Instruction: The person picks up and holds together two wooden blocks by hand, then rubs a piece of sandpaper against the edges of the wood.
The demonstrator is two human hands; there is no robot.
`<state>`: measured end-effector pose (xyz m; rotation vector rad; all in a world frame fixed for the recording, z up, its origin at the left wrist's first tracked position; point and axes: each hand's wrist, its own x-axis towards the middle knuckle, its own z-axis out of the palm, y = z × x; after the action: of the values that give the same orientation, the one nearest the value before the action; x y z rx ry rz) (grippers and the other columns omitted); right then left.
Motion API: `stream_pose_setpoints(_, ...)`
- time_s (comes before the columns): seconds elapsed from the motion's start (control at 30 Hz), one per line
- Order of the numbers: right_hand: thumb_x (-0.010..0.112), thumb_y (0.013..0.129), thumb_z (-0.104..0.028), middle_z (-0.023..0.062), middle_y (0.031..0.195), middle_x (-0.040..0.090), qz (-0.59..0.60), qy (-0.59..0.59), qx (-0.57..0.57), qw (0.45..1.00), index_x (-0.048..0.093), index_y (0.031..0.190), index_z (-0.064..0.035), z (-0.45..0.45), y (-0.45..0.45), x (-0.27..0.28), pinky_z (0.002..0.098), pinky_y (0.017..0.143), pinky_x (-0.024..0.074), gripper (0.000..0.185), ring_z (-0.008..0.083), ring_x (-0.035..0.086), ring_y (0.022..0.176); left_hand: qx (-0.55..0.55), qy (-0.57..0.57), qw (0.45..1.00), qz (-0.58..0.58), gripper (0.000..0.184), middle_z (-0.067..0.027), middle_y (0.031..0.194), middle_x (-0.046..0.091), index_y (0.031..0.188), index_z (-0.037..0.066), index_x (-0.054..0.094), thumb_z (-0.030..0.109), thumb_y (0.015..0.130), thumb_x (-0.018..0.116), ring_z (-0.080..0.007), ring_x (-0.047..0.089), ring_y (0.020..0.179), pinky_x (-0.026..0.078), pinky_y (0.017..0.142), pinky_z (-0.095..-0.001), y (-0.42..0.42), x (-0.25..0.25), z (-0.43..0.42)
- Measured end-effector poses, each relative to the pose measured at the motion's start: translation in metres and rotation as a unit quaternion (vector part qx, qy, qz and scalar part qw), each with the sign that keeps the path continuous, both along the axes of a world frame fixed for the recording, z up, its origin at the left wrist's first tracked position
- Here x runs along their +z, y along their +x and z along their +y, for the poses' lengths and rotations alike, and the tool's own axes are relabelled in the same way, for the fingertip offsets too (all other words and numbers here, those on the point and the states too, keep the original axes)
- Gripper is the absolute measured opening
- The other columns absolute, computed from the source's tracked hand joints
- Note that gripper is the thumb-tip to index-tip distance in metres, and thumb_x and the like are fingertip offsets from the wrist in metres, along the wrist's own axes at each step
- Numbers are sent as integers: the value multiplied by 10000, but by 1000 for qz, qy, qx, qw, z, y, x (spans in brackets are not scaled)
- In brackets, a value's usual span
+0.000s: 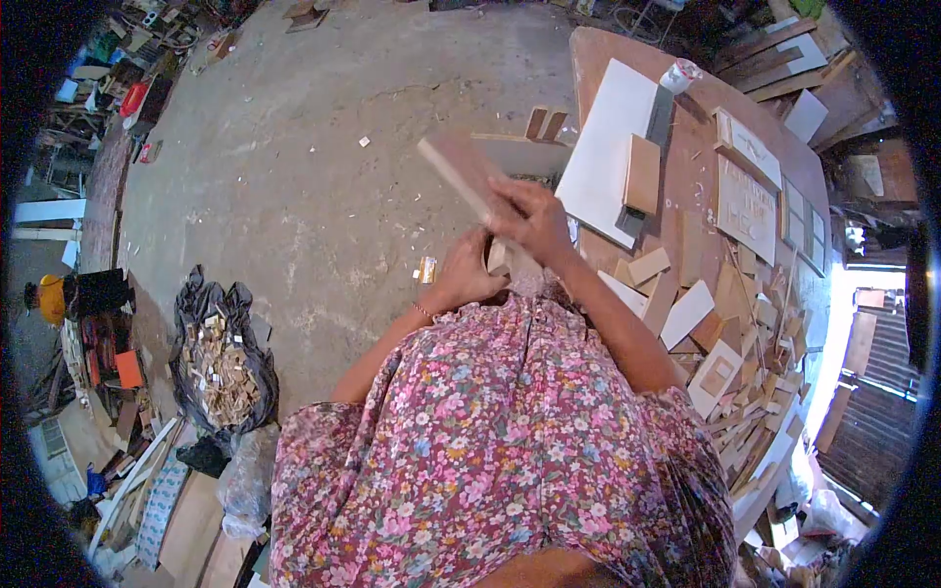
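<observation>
Close to my body, my right hand is closed around a flat brown wooden board, which tilts up toward the left and is slightly blurred. Just below and left of it, my left hand curls around a small pale wooden block, partly hidden by the fingers. The lower end of the board lies near the fingers of my left hand; whether it touches the block cannot be made out.
To the right stands a wooden table with a white panel, a small box and many wood offcuts. A black bag of scraps sits on the concrete floor at the left.
</observation>
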<state>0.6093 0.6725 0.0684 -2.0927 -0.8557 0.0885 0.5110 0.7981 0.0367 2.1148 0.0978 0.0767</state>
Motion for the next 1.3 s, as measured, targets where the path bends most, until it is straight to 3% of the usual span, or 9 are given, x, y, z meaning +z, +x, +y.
stream_pose_setpoints(0.07,703,652,-390,154,1071,602,120,16,-11,993,611,1111,-113,3,16,-7,354,862,436,544,273,577,980,6,22,1000,-10,515,-240,874,561,969,-46,522,210,547,672,-401,553,828,451,737,-438,-4,17,-7)
stream_pose_setpoints(0.4,715,662,-329,96,1123,595,-40,10,39,998,611,1111,-109,2,5,1,354,899,425,511,260,552,1041,-49,-19,994,94,559,-234,990,583,1067,-17,523,229,581,652,-373,567,911,454,793,-423,4,14,2)
stream_pose_setpoints(0.5,707,674,-333,120,1097,601,125,15,-18,992,611,1106,-93,1,23,-17,350,876,439,503,275,566,1018,-50,36,997,47,590,-237,997,545,1057,-38,491,235,562,662,-372,540,925,441,804,-422,-4,16,-8)
stream_pose_setpoints(0.73,728,637,-350,126,1098,587,-62,30,45,997,608,1111,-115,2,-27,29,353,872,435,542,285,567,985,-45,-73,996,-25,609,-246,1047,543,1084,-3,502,265,566,676,-362,540,948,444,809,-401,-5,-1,-1)
stream_pose_setpoints(0.8,731,633,-359,136,1096,584,-54,23,17,998,612,1110,-127,2,-10,13,358,873,434,544,289,564,987,-108,-2,973,202,628,-237,1063,549,1124,21,494,244,572,694,-343,555,955,448,830,-381,6,-3,9)
stream_pose_setpoints(0.93,723,635,-414,97,971,639,-50,-21,-108,993,636,1083,-177,-8,37,-36,336,807,458,514,266,604,859,-79,52,995,24,656,-216,1070,550,1181,40,460,190,589,699,-331,564,950,449,840,-369,-2,4,-1)
stream_pose_setpoints(1.0,714,653,-435,97,925,648,74,20,-135,988,625,1104,-174,-9,39,-34,324,768,467,528,238,609,810,-76,-197,977,-12,738,-192,1040,557,1260,68,381,150,601,701,-297,553,970,440,846,-371,2,24,-9)
stream_pose_setpoints(1.2,698,694,-469,103,809,649,261,129,-156,944,594,1144,-89,-19,52,-33,266,671,462,598,144,580,700,-65,-298,952,-28,681,-77,1102,494,1301,122,318,103,726,680,-204,518,1000,400,909,-360,-2,38,-9)
stream_pose_setpoints(1.3,699,700,-459,103,835,639,300,163,-154,927,599,1120,-37,-17,46,-22,259,658,454,603,131,566,693,-2,-440,898,0,480,-117,1054,519,1215,82,387,134,792,608,-204,564,920,485,766,-336,4,36,-3)
